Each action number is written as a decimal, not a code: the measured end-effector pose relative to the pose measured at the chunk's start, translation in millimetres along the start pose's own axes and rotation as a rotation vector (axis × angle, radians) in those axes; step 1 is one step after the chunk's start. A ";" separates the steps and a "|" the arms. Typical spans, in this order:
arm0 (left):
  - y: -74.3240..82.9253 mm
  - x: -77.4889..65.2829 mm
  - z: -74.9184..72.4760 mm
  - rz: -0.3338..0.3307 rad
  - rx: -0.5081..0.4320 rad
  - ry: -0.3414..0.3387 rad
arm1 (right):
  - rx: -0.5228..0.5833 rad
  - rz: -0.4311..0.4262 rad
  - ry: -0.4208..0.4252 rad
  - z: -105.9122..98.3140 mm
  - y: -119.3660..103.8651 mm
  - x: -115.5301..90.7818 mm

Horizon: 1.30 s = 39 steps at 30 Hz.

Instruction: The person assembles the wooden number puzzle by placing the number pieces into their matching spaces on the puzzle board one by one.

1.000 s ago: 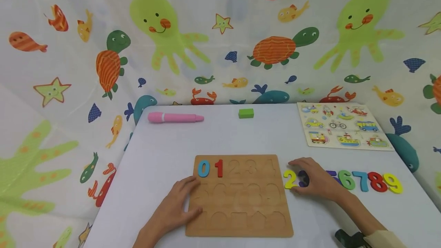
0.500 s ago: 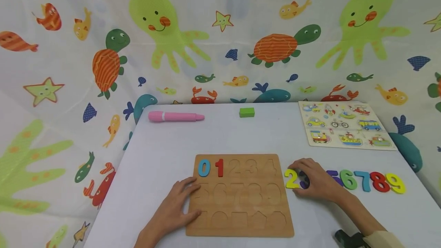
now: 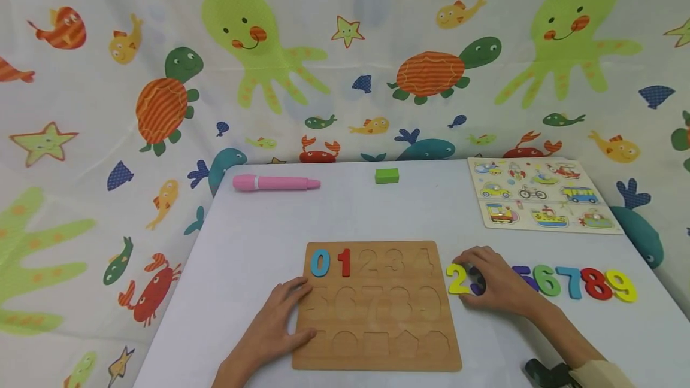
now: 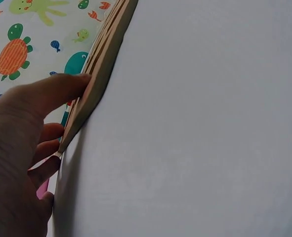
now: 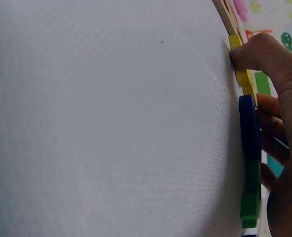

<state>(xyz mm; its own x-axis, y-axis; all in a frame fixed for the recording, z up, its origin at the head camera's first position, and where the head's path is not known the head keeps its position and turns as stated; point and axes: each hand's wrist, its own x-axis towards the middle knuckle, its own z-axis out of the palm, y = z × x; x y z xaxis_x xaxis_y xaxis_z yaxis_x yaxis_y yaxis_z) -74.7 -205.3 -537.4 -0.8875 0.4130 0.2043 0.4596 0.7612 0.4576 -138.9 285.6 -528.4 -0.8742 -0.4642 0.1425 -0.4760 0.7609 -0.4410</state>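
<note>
A wooden number board (image 3: 375,352) lies on the white table in the head view. A blue 0 (image 3: 320,263) and a red 1 (image 3: 344,263) sit in its top row. My left hand (image 3: 269,325) rests at the board's left edge, fingers spread and relaxed, with the thumb (image 4: 69,91) touching the edge. Right of the board, my right hand (image 3: 498,280) pinches a yellow number 2 (image 3: 457,280) between thumb and fingertips. Under that hand a dark blue 3 (image 5: 249,126) is partly hidden, and a green piece (image 5: 252,192) stands beyond it in the right wrist view.
A purple 5 (image 3: 524,275), green 6 (image 3: 547,280), blue 7 (image 3: 571,281), red 8 (image 3: 595,284) and yellow 9 (image 3: 621,285) line the right side. Behind lie a pink marker (image 3: 277,182), a green block (image 3: 387,176) and a vehicle puzzle (image 3: 544,195). A printed cloth (image 3: 345,76) hangs at the back.
Both hands keep nearly the same places, the right still at the yellow 2. Prints on the cloth at the left have shifted leftward in the head view.
</note>
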 end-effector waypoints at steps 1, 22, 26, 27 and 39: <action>-0.2 -0.2 0.1 -0.003 0.001 -0.001 | 0.002 0.001 0.002 0.2 0.1 0.4; -0.8 -2.4 -2.4 0.007 -0.007 0.023 | 0.177 0.008 0.124 5.8 -19.3 44.6; -0.3 -1.7 -3.1 0.006 -0.024 0.010 | 0.198 -0.025 0.133 14.0 -33.6 63.9; -0.4 -1.6 -3.4 0.004 -0.027 0.007 | 0.202 -0.033 0.132 16.8 -37.5 68.6; -1.7 -3.0 -4.2 -0.052 -0.042 -0.054 | 0.200 -0.080 0.123 57.8 -80.2 102.7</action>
<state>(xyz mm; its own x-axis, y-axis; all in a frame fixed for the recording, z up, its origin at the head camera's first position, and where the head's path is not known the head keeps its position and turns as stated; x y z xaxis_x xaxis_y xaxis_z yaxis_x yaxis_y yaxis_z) -73.0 -210.0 -535.1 -0.9065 0.4008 0.1331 0.4103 0.7611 0.5023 -184.9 150.7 -529.6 -0.8453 -0.4518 0.2853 -0.5266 0.6136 -0.5884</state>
